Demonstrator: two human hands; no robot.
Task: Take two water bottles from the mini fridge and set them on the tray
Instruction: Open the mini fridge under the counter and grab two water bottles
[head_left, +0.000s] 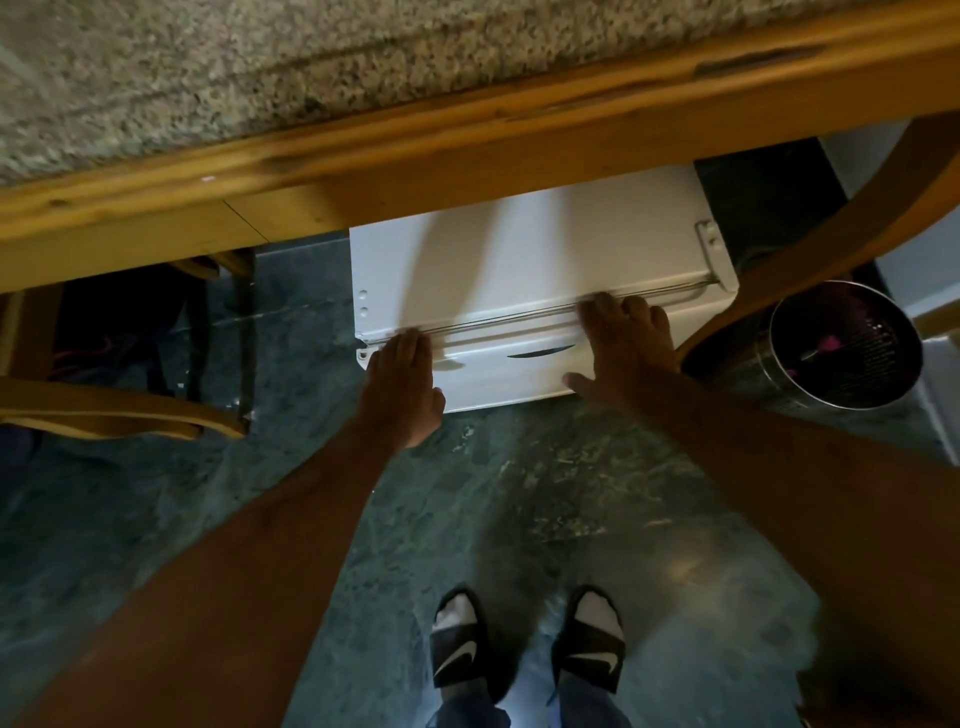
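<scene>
White metal top of the mini fridge (519, 249) poking out from under a wooden-edged speckled surface (363, 161), seen from straight above. Both hands down on the front top edge, right along the seam where the door (498, 374) meets the body. Left hand (402, 382) flat on the left corner, fingers (408, 345) stretched out and together, not wrapped around anything. Right hand (623, 338) spread wide near the right side, fingertips at the seam, thumb hanging over the door front, also holding nothing. Door looks shut, so no bottles visible anywhere, presumably still inside. No tray in sight either, probably up on the surface out of frame, can't say. Dark slot (540, 354) in the door between the two hands, looks like the pull recess. Metal mesh bin (847, 348) just right of the fridge, curved wooden chair parts on both sides, so kinda cramped down there. Sandalled feet (530, 644) on the green stone floor (519, 493), a little back from the fridge. Step-wise: very start, still at getting the fridge open. Next up probably means hooking fingers into that recess or the door edge and swinging it out, hinge bracket looks like it's on the right, then crouching to reach in. Might need to step back for door clearance.
</scene>
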